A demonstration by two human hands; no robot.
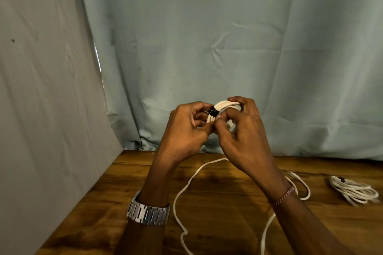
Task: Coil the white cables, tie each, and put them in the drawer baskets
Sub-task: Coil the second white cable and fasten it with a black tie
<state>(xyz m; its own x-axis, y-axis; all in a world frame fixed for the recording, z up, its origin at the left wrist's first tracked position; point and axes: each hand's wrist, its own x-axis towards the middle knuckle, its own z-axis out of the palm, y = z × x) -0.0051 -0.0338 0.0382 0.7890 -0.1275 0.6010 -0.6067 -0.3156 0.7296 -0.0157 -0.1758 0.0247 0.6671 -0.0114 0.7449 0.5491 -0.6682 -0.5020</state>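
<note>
Tying step in hand. White coil (224, 105) held up between both hands, above the bench (228, 192). Left hand (186, 128) pinches black tie (213, 112) against the coil; right hand (242, 128) grips the loops. Loose cable (182, 190) lies below the wrists; tied bundle (354, 190) well right. Next, likely: cinch tie without letting loops spring. Drawer baskets not in view.

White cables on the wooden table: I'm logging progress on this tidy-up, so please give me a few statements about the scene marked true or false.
1. Both hands hold a coiled white cable above the brown wooden table. True.
2. A black tie sits on that coil. True.
3. The left hand rests flat on the table. False: it is raised, gripping the coil beside the right hand.
4. No other coil is in view. False: a second white coil lies at the right.
5. A loose white cable trails across the table. True.
</note>
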